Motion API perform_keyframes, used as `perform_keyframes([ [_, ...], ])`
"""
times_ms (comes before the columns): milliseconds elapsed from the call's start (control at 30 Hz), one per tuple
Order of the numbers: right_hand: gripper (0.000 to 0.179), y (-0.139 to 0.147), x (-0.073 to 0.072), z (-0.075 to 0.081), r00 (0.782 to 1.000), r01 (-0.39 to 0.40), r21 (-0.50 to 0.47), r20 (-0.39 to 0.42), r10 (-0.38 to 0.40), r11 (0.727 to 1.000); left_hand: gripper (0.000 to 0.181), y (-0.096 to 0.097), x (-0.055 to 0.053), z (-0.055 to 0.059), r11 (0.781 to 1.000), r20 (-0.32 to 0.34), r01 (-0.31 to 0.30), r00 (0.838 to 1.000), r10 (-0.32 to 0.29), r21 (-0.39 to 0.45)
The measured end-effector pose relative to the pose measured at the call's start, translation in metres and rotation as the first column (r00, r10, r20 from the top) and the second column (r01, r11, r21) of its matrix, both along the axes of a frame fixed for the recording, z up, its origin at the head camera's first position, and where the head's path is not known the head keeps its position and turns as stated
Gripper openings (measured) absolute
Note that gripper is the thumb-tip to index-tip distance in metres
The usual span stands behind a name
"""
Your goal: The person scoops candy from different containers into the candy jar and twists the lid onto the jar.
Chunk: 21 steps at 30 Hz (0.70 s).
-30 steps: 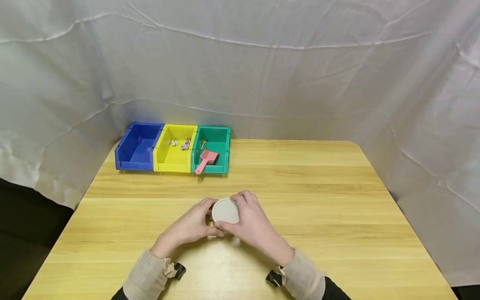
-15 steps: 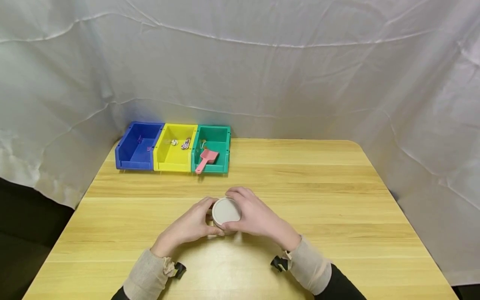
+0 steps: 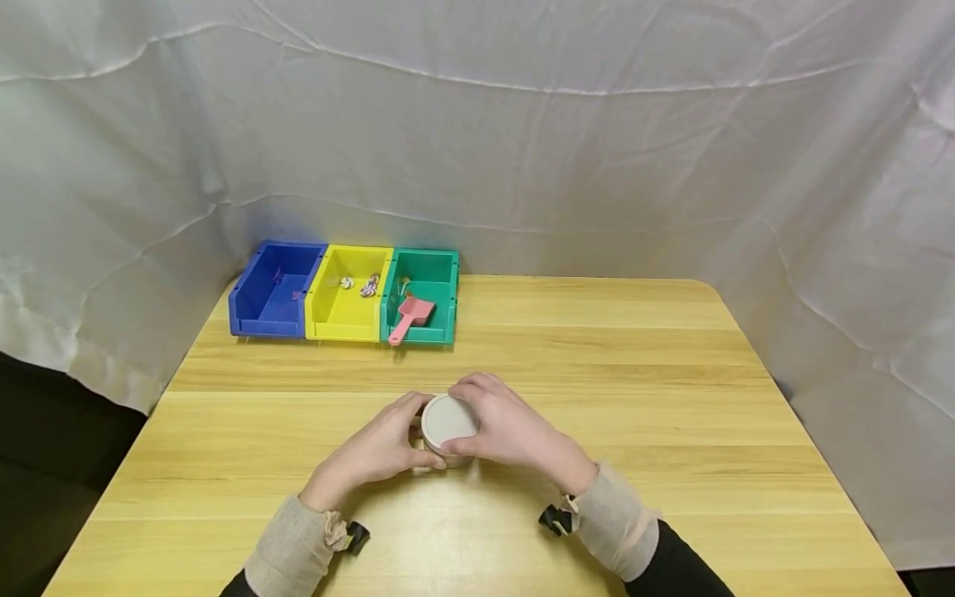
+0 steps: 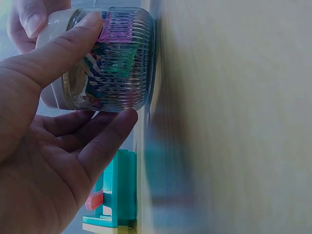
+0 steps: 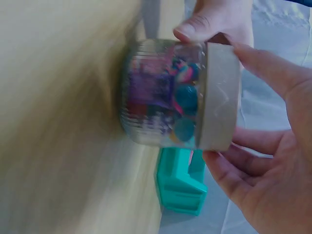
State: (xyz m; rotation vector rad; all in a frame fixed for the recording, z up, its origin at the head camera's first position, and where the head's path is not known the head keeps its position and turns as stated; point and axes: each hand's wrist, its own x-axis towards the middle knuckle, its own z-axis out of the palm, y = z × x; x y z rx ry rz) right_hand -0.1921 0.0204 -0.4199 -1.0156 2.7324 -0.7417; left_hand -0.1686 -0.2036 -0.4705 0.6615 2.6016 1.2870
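A clear ribbed jar stands upright on the table, packed with small colourful pieces. On top of it sits an off-white lid. My left hand grips the jar's body, thumb on the near side and fingers on the far side. Around the rim of the lid, my right hand curls its thumb and fingers. In the right wrist view the lid looks level on the jar, and blue-green round pieces show through the glass. My right palm hides part of the lid in the head view.
Behind the jar, to the left, stand a blue bin, a yellow bin and a green bin, side by side. Small items lie in them. A pink scoop leans over the green bin's front. Pale cloth encloses the table's back and sides.
My right hand has turned about the lid, its wrist swinging outward to the right and its fingers shifting along the rim. The left hand and the jar have kept their place.
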Motion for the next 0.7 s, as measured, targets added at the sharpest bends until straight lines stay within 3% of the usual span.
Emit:
perform_keyframes([
  [233, 0.072, -0.007, 0.016, -0.014, 0.982, 0.180, -0.124, -0.039, -0.186, 0.976, 0.075, 0.001, 0.000, 0.001, 1.000, -0.003, -0.002, 1.000, 0.002, 0.007],
  [367, 0.076, -0.011, 0.023, -0.017, 0.966, 0.245, -0.153, -0.041, -0.254, 0.957, 0.075, 0.002, 0.000, 0.002, 1.000, 0.000, -0.004, 1.000, 0.004, 0.009],
  [533, 0.078, -0.013, 0.025, -0.018, 0.960, 0.265, -0.143, -0.057, -0.275, 0.954, 0.076, 0.002, 0.000, 0.002, 1.000, 0.012, -0.005, 1.000, 0.005, 0.012],
  [700, 0.079, -0.010, 0.022, -0.016, 0.968, 0.236, -0.131, -0.058, -0.245, 0.963, 0.075, 0.001, 0.001, 0.002, 1.000, 0.007, -0.002, 1.000, 0.002, 0.008],
])
